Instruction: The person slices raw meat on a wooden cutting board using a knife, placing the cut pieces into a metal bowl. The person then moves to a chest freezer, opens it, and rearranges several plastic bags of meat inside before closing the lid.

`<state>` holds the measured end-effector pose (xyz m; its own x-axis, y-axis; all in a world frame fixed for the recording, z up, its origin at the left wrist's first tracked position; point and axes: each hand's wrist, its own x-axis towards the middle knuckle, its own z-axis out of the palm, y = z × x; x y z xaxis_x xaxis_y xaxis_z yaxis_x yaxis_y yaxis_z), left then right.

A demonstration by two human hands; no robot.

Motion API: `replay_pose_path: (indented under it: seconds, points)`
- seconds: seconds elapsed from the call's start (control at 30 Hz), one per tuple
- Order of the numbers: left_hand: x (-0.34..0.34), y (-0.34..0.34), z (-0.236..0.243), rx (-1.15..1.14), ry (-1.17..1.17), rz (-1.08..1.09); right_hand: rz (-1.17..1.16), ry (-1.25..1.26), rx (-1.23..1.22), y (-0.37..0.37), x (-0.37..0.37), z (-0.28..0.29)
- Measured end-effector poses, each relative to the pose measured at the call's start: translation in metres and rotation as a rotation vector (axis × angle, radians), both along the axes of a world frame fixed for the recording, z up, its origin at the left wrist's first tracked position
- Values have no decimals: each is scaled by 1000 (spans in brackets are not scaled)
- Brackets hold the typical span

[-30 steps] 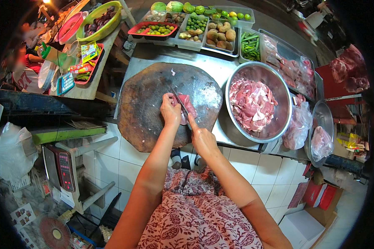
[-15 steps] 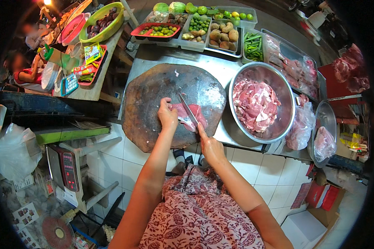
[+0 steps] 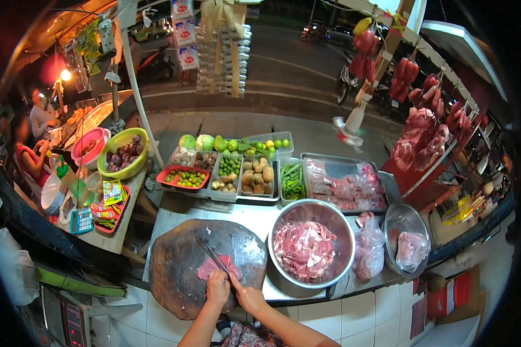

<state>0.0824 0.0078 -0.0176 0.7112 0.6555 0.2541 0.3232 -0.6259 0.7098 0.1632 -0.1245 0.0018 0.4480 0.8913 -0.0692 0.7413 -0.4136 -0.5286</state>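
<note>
A thick round wooden chopping block (image 3: 176, 277) sits on the metal table. A piece of raw red meat (image 3: 207, 267) lies on it, near its middle. My left hand (image 3: 217, 289) is at the near edge of the meat, its fingers curled and pressed together on it. My right hand (image 3: 250, 299) grips a knife (image 3: 216, 258), whose narrow blade points away and to the left across the meat. The handle is mostly hidden in my fingers. Right of the block stands a big steel bowl (image 3: 348, 254) heaped with cut raw meat (image 3: 304, 248).
Bagged meat (image 3: 367, 248) and a metal basin (image 3: 392, 231) stand right of the bowl. Behind are vegetable containers (image 3: 282, 199) and a meat tray (image 3: 382, 173). Sausages (image 3: 404, 78) and meat slabs (image 3: 414, 139) hang at right. Two people are at far left.
The view has tilted up, bringing the street and hanging goods into sight. My left hand has gone from the meat's left side to its near edge, closer to my right hand.
</note>
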Motion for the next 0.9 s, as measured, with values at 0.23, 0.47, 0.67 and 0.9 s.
replay_pose_path:
  seconds: [0.23, 0.47, 0.67, 0.9]
  points:
    - [-3, -1, -7, 49, -30, -38, -13, 53, -223, -14, -7, 5]
    - [-1, 10, -16, 3, -42, -73, -30, 3, -132, 49, 12, -14]
    - [-28, 29, -19, 28, 5, 31, -13, -13, -137, -37, -7, 6]
    - [-32, 43, 9, 75, 141, 225, 3, -36, -163, -57, -7, 21]
